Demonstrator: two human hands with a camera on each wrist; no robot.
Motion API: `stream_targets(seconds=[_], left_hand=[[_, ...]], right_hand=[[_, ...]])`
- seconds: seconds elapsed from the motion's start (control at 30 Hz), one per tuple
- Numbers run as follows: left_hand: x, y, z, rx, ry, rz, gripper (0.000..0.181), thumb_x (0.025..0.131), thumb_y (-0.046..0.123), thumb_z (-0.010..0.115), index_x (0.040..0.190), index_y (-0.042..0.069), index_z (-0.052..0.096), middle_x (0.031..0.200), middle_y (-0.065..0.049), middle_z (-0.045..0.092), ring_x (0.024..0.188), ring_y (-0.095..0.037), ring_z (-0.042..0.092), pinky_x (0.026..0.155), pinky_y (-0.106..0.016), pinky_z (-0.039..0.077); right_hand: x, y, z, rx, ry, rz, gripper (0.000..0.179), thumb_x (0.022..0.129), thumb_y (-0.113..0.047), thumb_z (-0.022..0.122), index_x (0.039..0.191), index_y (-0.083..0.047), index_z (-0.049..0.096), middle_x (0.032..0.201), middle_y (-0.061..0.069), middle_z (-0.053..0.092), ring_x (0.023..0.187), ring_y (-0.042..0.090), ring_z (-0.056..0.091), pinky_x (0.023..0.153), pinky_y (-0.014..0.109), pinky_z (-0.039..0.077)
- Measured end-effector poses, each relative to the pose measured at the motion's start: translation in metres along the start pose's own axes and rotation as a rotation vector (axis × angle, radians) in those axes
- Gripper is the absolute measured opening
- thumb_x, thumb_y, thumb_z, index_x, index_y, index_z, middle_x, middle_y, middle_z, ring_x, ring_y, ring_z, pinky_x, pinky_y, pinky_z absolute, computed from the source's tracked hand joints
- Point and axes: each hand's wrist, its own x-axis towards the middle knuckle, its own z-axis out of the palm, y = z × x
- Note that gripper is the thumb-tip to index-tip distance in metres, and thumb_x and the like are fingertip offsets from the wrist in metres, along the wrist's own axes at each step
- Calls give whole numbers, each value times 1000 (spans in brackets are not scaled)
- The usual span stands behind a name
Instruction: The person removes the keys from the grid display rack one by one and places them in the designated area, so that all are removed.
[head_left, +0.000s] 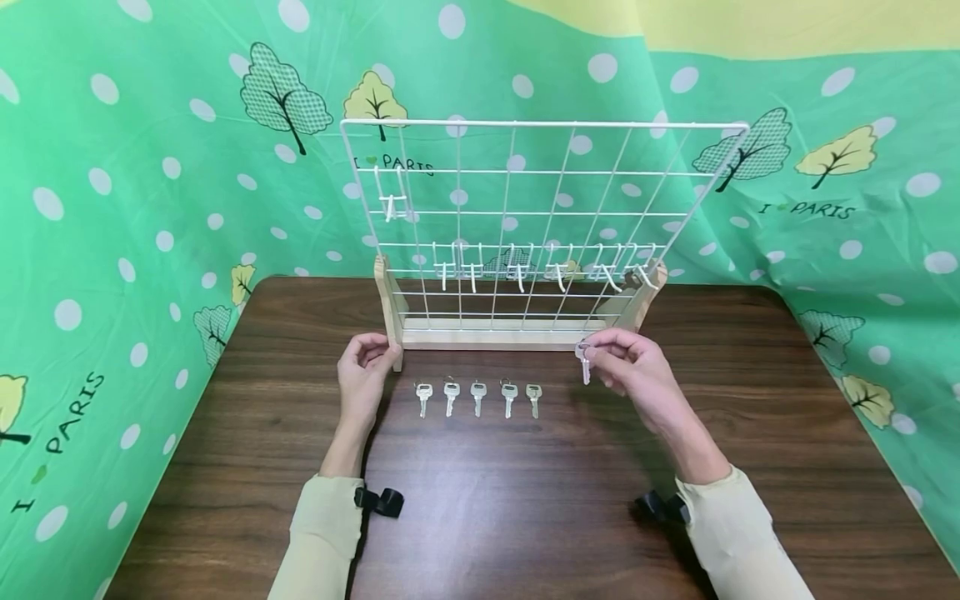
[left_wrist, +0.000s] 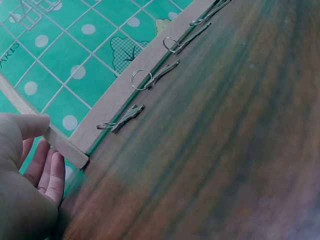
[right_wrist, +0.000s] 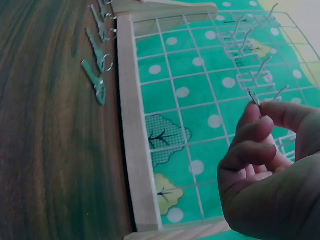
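Between thumb and fingertips, my right hand (head_left: 637,367) pinches a key (head_left: 586,367) by its ring end, its blade hanging down. The right wrist view shows only a bit of metal at those fingertips. My left hand (head_left: 366,375) grips the left wooden foot (head_left: 395,354) of a white wire grid rack (head_left: 543,125), thumb on one side and fingers on the other. Several more keys (head_left: 478,398) lie in a row on the table before the rack, most with small metal rings (left_wrist: 141,79).
White double-wire hooks (head_left: 558,271) hang in a row along the lower grid, and one more hook (head_left: 390,204) sits higher at the left. A pale wooden bar (head_left: 495,340) joins the feet on the dark wooden table (head_left: 480,517). Behind hangs a green dotted cloth (head_left: 187,125).
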Motion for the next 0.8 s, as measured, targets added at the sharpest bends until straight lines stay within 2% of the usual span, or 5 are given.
stream_targets(seconds=[0.33,0.5,0.63,0.8], left_hand=[[1,-1,-1,5,-1,-4,21,92,-19,76,109,-14,64,97,3,70,91,-9,68,83,-16,58],[1,-1,0,5,2,-12,22,92,-18,76,109,-15,63,97,2,69,91,-9,68,83,-16,58],[1,-1,0,4,1,-10,22,92,-19,76,110,-17,63,97,2,69,91,-9,68,83,-16,57],[1,-1,0,3,2,-6,21,91,-19,76,107,-13,64,97,2,69,91,-9,68,84,-16,57]], right_hand=[[8,15,-10,-125,-185,33,3,106,-1,67,107,1,69,81,-4,69,61,6,50,48,20,34],[11,23,-15,-134,-240,70,7,104,1,66,108,6,64,84,2,71,62,7,52,50,18,36],[15,30,-19,-140,-272,86,11,106,-1,66,108,9,63,84,3,73,62,7,52,48,20,33],[19,39,-22,-176,-281,117,17,109,-7,66,108,10,65,81,4,72,61,7,51,49,21,32]])
